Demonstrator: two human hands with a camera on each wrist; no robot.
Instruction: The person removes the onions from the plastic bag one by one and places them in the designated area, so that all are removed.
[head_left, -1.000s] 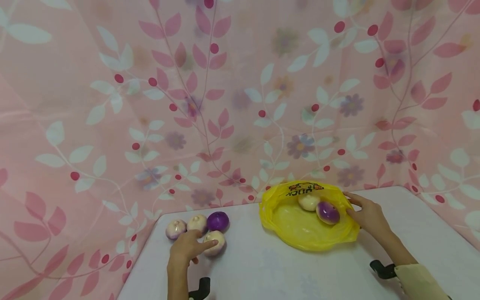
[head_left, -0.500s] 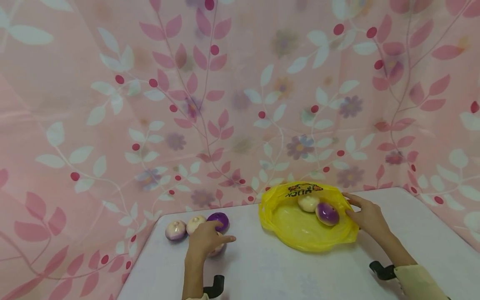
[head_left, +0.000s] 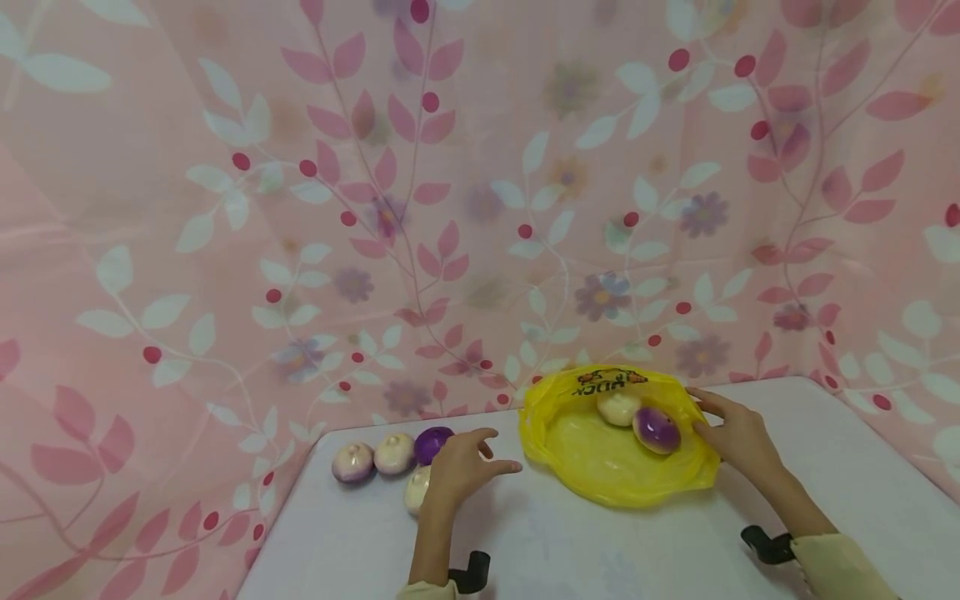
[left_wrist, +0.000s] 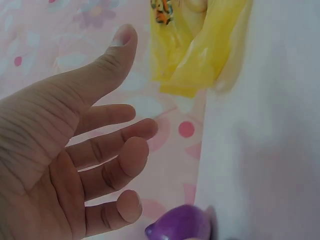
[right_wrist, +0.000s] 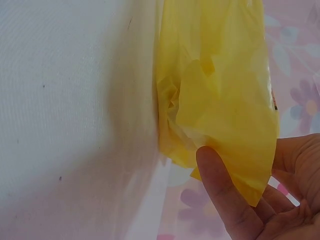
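The left hand, its fingers loosely bent and holding nothing, hovers between the round vegetables and the yellow bag; the left wrist view shows its palm bare. It partly covers a purple vegetable and a pale one. Two more pale ones lie to their left. The right hand pinches the right edge of the open yellow plastic bag; in the right wrist view its thumb presses on the plastic. Inside the bag are a white vegetable and a purple-and-white one.
A white-covered table carries everything. Behind it hangs a pink curtain with leaves and flowers. Black pieces stick out beside both wrists.
The left hand has moved right, away from the pale vegetables and toward the bag, with nothing in it. The right hand keeps its hold on the bag's edge, and the bag stays in place.
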